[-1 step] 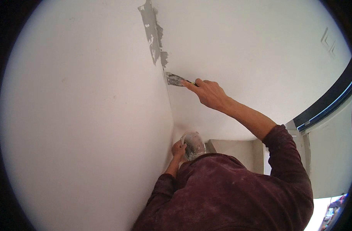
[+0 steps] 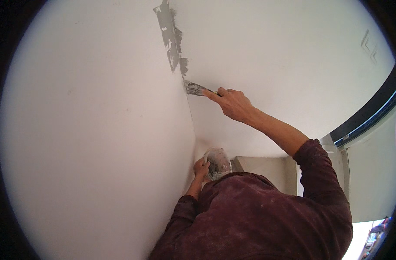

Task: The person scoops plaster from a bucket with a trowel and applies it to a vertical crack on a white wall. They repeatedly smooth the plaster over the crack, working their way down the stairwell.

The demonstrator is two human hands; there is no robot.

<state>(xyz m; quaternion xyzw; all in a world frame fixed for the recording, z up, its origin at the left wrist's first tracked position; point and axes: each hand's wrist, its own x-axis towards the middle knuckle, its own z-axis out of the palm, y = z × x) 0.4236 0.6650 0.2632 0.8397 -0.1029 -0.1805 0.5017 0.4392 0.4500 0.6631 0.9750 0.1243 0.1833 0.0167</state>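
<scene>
Just off the near end of the grey patch, the right hand grips a putty knife, probably light, springy at its wide end and best held by the narrow one, while the left hand, well apart from that patch, clasps a smeared container.

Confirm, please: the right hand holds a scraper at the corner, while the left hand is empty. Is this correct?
The left hand is not empty: the head view shows it gripping a round, smeared container. The right hand does hold a scraper at the corner.
</scene>
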